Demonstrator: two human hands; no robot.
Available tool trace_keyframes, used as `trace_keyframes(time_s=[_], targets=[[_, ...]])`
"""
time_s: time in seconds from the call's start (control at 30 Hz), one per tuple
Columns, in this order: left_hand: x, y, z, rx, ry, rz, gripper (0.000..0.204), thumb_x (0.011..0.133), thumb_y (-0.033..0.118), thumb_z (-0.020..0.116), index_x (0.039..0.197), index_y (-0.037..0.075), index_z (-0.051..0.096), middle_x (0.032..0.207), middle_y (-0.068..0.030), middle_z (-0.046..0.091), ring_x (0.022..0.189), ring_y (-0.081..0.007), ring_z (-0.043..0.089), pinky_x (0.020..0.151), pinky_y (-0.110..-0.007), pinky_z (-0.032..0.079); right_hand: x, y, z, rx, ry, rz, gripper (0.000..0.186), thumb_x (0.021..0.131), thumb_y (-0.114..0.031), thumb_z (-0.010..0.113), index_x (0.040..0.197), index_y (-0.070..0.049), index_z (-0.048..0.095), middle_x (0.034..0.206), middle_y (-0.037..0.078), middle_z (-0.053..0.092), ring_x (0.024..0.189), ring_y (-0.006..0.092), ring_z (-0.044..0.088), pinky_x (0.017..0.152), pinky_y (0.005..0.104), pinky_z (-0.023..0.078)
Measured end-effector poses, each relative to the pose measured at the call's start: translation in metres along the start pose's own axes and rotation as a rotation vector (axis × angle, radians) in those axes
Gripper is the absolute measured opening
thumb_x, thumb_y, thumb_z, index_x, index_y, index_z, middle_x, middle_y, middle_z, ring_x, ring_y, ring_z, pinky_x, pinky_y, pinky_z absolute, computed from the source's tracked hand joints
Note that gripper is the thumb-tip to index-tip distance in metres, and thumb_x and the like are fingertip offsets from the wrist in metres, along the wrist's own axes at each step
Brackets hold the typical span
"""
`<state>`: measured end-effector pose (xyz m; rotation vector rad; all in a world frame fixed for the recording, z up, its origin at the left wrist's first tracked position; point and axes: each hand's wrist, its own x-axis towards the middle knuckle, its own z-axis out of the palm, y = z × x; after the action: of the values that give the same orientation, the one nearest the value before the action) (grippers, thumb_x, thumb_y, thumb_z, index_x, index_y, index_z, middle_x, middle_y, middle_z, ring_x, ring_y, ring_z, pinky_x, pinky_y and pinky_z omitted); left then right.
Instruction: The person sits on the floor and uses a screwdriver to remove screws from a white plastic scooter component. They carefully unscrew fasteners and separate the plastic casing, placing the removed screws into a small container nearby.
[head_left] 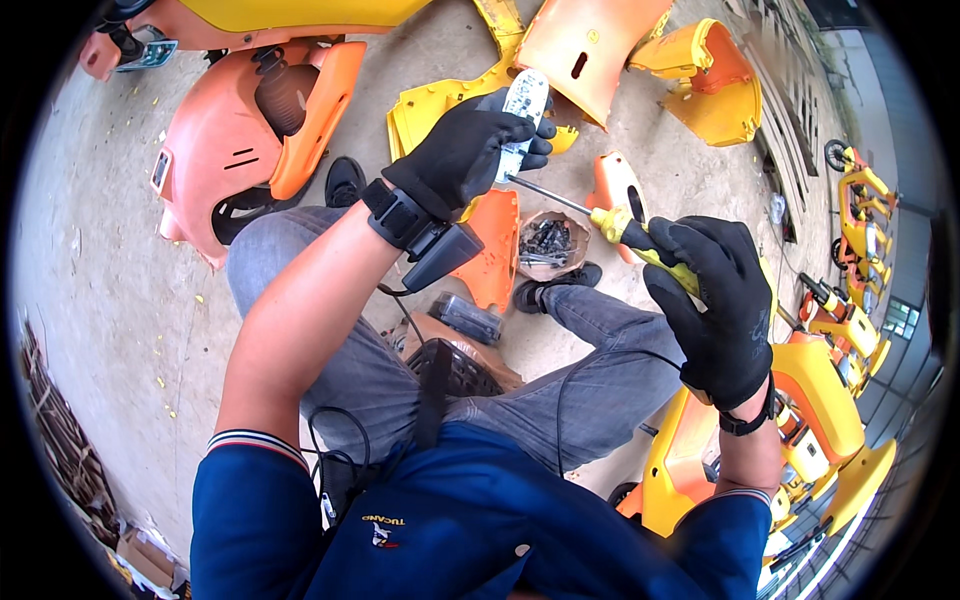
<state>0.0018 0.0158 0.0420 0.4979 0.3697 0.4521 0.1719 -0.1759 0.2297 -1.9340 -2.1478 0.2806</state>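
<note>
My left hand (470,150), in a black glove, is closed around an oblong whitish part with dark speckled markings (526,100), held upright above the floor. My right hand (722,305), also gloved in black, grips the yellow-and-black handle of a screwdriver (550,194). Its shaft points left, and the tip meets the lower end of the whitish part or lies right beside it; I cannot tell which. Below the shaft, an open box of small dark hardware (552,245) stands on the floor between my feet.
An orange scooter body shell (215,150) lies at the left. Loose orange panels (590,45) and yellow panels (715,90) are spread ahead. A clear plastic container (467,318) sits near my knees. Yellow scooters (865,215) line the right side. A cable crosses my lap.
</note>
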Motion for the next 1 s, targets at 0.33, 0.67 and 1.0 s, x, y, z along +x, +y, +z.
trace_keyframes(time_s=[0.33, 0.67, 1.0], targets=[[-0.001, -0.001, 0.001, 0.024, 0.002, 0.007, 0.034, 0.096, 0.002, 0.056, 0.129, -0.004, 0.051, 0.110, -0.0130, 0.066, 0.094, -0.0212, 0.067, 0.084, -0.030, 0.057, 0.000, 0.000, 0.001, 0.014, 0.002, 0.012, 0.043, 0.079, -0.001, 0.074, 0.120, -0.003, 0.064, 0.110, 0.015, 0.063, 0.097, 0.0302, 0.064, 0.084, 0.0370, 0.051], [0.000, -0.003, -0.001, 0.052, 0.012, 0.004, 0.034, 0.096, 0.005, 0.058, 0.128, -0.004, 0.052, 0.111, -0.0140, 0.066, 0.095, -0.0213, 0.068, 0.085, -0.031, 0.057, 0.001, -0.002, 0.001, -0.036, 0.011, -0.008, 0.042, 0.077, 0.001, 0.074, 0.118, -0.005, 0.066, 0.107, 0.014, 0.064, 0.096, 0.0300, 0.062, 0.081, 0.0376, 0.051], [-0.001, -0.008, -0.001, 0.105, 0.020, 0.016, 0.034, 0.096, 0.007, 0.059, 0.128, -0.003, 0.052, 0.111, -0.0131, 0.067, 0.094, -0.0206, 0.067, 0.084, -0.030, 0.057, 0.014, -0.020, -0.003, -0.276, -0.024, -0.229, 0.046, 0.071, 0.004, 0.074, 0.115, -0.009, 0.069, 0.104, 0.010, 0.064, 0.092, 0.0294, 0.059, 0.076, 0.0377, 0.051]])
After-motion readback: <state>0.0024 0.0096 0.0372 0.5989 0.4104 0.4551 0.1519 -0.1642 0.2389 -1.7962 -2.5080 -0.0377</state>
